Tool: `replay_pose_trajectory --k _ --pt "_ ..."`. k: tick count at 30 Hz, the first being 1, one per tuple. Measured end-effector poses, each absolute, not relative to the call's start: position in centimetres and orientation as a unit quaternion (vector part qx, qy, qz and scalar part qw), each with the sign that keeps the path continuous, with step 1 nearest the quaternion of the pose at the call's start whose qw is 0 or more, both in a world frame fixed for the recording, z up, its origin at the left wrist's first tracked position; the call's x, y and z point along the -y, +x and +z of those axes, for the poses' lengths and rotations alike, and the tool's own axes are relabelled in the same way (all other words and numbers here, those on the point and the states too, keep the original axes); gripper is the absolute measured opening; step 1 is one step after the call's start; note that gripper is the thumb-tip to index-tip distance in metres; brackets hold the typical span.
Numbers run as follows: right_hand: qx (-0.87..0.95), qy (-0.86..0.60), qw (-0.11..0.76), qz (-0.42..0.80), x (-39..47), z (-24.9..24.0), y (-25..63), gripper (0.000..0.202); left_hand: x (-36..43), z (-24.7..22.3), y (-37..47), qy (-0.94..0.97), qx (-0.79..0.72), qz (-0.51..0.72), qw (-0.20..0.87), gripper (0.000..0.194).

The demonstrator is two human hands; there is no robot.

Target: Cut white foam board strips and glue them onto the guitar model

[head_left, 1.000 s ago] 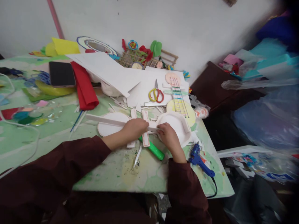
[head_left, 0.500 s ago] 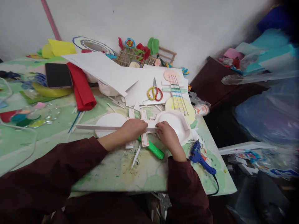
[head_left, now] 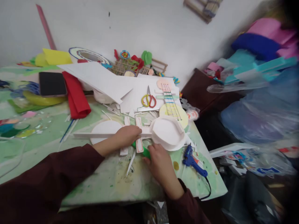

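My left hand (head_left: 129, 135) is closed on a long white strip (head_left: 90, 135) that lies across a white disc (head_left: 107, 127). The strip's right end meets a round white foam dish (head_left: 167, 132) with a raised rim. Below the strip, my right hand (head_left: 157, 160) has its fingers curled round the end of a green tool (head_left: 146, 152), most of which is hidden. Two short white pieces with red outlines stand crosswise to the strip, one (head_left: 139, 146) right beside my left hand. A thin white sliver (head_left: 131, 164) lies in front.
Scissors (head_left: 149, 100) rest on white sheets (head_left: 93, 77) behind. A strung paper instrument (head_left: 173, 109) lies back right, a blue glue gun (head_left: 192, 161) at the right edge. A phone (head_left: 52, 84) and red roll (head_left: 76, 98) are left.
My right hand has left the strip, come down towards me and closed on the green tool. My left hand stays on the strip. The whole view has shifted a little.
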State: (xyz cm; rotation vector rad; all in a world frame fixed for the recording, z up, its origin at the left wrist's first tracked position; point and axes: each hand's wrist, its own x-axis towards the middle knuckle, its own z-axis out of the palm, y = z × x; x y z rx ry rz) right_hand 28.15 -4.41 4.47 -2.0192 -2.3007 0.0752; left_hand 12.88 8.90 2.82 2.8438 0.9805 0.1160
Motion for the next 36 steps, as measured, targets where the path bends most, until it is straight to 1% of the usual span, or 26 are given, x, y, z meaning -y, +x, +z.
replay_pose_trajectory --k 5,7,10,14,21,25,30,36 --pt "0.734 -0.677 -0.002 0.052 5.4 2.9 28.0 0.015 -8.9 2.7 12.9 0.942 -0.325 0.046 0.073 0.018" --pt "0.736 -0.675 -0.005 0.051 5.6 2.8 28.4 0.019 -8.6 2.6 13.0 0.942 -0.324 0.049 0.075 0.016" --pt "0.739 -0.671 0.012 0.047 6.0 3.0 28.9 0.024 -8.3 2.7 13.1 0.943 -0.321 0.057 0.075 0.015" --pt "0.740 -0.670 0.036 0.045 5.9 3.5 28.9 0.024 -8.6 3.3 13.0 0.942 -0.322 0.053 0.080 0.018" --pt "0.741 -0.668 0.049 0.032 4.9 4.6 28.1 0.020 -9.0 4.5 12.1 0.956 -0.279 0.052 0.075 0.025" --pt "0.741 -0.669 0.048 0.028 5.0 4.7 28.0 0.020 -8.4 5.1 12.0 0.959 -0.270 0.045 0.069 0.022" --pt "0.741 -0.670 0.048 0.023 5.1 4.7 27.8 0.021 -8.0 5.4 11.9 0.968 -0.239 0.029 0.074 0.030" --pt "0.737 -0.674 0.045 0.019 5.2 5.0 27.8 0.021 -8.2 4.9 12.0 0.961 -0.265 0.049 0.067 0.019"
